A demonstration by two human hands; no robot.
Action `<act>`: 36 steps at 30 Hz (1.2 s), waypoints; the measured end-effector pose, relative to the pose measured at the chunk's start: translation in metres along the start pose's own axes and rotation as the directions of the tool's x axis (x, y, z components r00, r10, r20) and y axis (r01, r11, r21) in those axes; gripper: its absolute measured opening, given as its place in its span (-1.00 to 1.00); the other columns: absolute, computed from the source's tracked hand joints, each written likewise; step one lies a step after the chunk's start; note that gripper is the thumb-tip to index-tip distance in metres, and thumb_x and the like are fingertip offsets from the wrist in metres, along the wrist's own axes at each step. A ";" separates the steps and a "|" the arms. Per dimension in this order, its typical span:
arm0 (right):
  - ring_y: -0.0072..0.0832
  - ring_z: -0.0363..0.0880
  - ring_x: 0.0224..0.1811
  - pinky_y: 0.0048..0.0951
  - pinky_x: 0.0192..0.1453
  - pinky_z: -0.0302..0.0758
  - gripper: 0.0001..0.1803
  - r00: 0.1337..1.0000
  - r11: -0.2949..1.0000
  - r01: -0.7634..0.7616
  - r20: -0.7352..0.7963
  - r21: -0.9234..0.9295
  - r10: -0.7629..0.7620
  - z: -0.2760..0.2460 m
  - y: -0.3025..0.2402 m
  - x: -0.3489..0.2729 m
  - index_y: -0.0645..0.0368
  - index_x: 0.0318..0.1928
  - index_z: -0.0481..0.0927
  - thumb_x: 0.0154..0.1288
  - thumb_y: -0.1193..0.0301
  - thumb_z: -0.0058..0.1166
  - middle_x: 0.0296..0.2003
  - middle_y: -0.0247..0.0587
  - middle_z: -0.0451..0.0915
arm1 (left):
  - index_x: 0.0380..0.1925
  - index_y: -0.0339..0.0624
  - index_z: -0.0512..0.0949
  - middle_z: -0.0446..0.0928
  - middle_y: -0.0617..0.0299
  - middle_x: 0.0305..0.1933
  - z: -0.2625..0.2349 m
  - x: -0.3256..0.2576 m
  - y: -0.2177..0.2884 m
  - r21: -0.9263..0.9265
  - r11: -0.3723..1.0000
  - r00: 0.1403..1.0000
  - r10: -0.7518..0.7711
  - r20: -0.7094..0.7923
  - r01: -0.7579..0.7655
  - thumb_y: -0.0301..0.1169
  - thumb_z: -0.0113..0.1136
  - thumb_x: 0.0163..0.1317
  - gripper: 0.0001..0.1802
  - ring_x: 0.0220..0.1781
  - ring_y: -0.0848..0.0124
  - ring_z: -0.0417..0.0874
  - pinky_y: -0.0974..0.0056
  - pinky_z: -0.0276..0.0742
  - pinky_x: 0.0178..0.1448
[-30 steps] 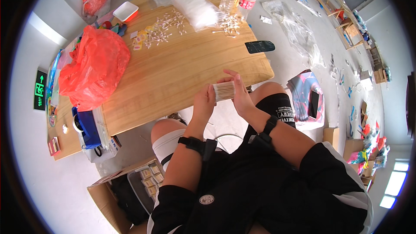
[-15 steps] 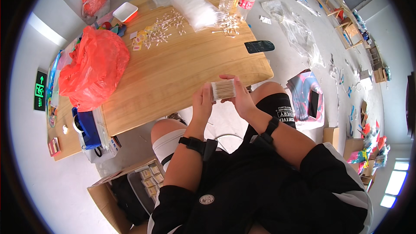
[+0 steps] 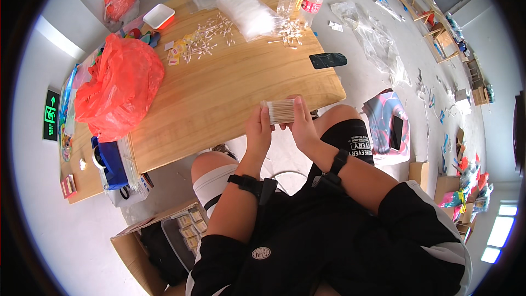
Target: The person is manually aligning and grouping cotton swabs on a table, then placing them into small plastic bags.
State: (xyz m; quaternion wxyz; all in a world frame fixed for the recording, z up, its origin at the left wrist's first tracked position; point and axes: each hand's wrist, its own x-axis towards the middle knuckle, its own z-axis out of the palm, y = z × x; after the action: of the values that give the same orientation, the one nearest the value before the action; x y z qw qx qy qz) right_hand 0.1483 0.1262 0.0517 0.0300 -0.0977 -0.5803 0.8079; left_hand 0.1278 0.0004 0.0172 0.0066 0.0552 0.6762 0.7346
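The small bundle of pale wooden-stemmed cotton swabs [image 3: 280, 111] now sits a touch higher and further out from the body than a second ago, up against the near edge of the light wooden table [image 3: 219, 98]. The right hand [image 3: 302, 126] has slid up along the bundle's right end, fingers wrapped over it. The left hand [image 3: 257, 131] has shifted with it, thumb and fingertips pinching the bundle's left end, and the bundle has levelled out between both hands.
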 end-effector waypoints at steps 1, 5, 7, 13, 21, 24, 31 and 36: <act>-0.52 0.45 -0.49 -0.48 -0.38 0.43 -0.51 1.000 1.000 0.001 -0.001 -0.001 -0.001 -0.002 0.001 -0.001 0.15 -0.03 0.36 0.67 -0.03 -0.43 -0.38 -0.23 0.51 | -0.33 -0.23 0.47 0.44 0.30 -0.59 0.000 -0.001 -0.001 0.041 0.999 1.000 0.009 0.020 -0.010 -0.24 -0.14 0.61 -0.64 -0.56 0.56 0.45 0.37 0.40 -0.46; -0.51 0.46 -0.40 -0.47 -0.30 0.43 -0.51 0.999 0.998 -0.017 0.029 -0.054 0.019 -0.008 0.005 -0.002 0.07 0.02 0.34 0.65 -0.09 -0.40 -0.27 -0.24 0.53 | -0.28 -0.21 0.48 0.43 0.34 -0.57 -0.001 0.000 -0.010 0.031 0.999 0.996 -0.017 0.086 0.014 -0.23 -0.19 0.62 -0.64 -0.56 0.58 0.41 0.39 0.36 -0.46; -0.52 0.46 -0.40 -0.48 -0.29 0.44 -0.53 0.999 0.999 -0.023 0.026 -0.034 0.024 -0.006 0.001 -0.001 0.07 0.03 0.33 0.65 -0.07 -0.40 -0.26 -0.24 0.53 | -0.27 -0.20 0.48 0.44 0.35 -0.54 0.003 0.000 -0.008 -0.145 0.987 0.994 -0.063 0.090 0.076 -0.20 -0.20 0.63 -0.62 -0.55 0.59 0.39 0.41 0.33 -0.46; -0.53 0.53 -0.41 -0.49 -0.32 0.48 -0.65 0.989 0.990 0.067 0.137 -0.121 -0.050 -0.001 -0.004 0.000 0.16 0.04 0.30 0.69 0.11 -0.33 -0.33 -0.21 0.52 | -0.23 -0.16 0.48 0.48 0.36 -0.44 -0.002 0.002 -0.005 -0.300 0.943 0.987 -0.113 0.111 0.141 -0.11 -0.25 0.64 -0.58 -0.50 0.60 0.37 0.45 0.29 -0.41; -0.57 0.62 -0.15 -0.47 -0.09 0.61 -0.69 0.978 0.986 -0.160 0.128 -0.037 0.163 -0.005 -0.038 -0.005 0.25 0.13 0.45 0.58 0.29 0.02 -0.11 -0.26 0.65 | -0.26 -0.21 0.50 0.49 0.29 -0.39 -0.030 0.000 0.041 -0.516 0.852 0.991 -0.126 -0.037 0.089 -0.15 -0.12 0.61 -0.62 -0.39 0.52 0.48 0.39 0.43 -0.29; -0.60 0.62 -0.14 -0.49 -0.07 0.61 -0.71 0.963 0.988 -0.123 0.228 -0.092 0.141 -0.012 -0.067 -0.015 0.25 0.11 0.49 0.57 0.31 0.05 -0.12 -0.28 0.66 | -0.25 -0.25 0.53 0.52 0.30 -0.40 -0.041 -0.012 0.078 -0.300 0.953 0.992 0.001 0.130 0.038 -0.28 0.03 0.56 -0.74 -0.38 0.53 0.53 0.40 0.48 -0.25; -0.68 0.61 -0.10 -0.55 -0.02 0.59 -0.73 0.935 0.991 -0.015 0.350 -0.134 0.061 -0.022 -0.115 -0.052 0.26 0.13 0.52 0.52 0.41 0.10 -0.12 -0.34 0.65 | -0.23 -0.26 0.54 0.59 0.29 -0.40 -0.031 -0.056 0.147 -0.064 0.996 0.979 -0.048 0.196 0.061 -0.46 0.14 0.46 -0.91 -0.37 0.54 0.59 0.43 0.52 -0.21; -0.64 0.64 -0.07 -0.53 0.03 0.59 -0.68 0.907 0.995 0.002 0.420 -0.098 0.039 -0.036 -0.135 -0.074 0.21 0.13 0.53 0.43 0.45 0.21 -0.08 -0.34 0.65 | -0.23 -0.31 0.59 0.61 0.30 -0.40 -0.017 -0.090 0.185 -0.077 0.983 0.950 -0.141 0.277 0.168 -0.51 0.24 0.40 -0.92 -0.38 0.57 0.60 0.46 0.54 -0.22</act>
State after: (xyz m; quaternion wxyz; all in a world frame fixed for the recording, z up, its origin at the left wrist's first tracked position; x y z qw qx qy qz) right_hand 0.2194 0.1921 0.1774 -0.1083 0.0719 -0.6103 0.7814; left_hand 0.2281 -0.0399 0.1933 0.1591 0.1015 0.6339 0.7500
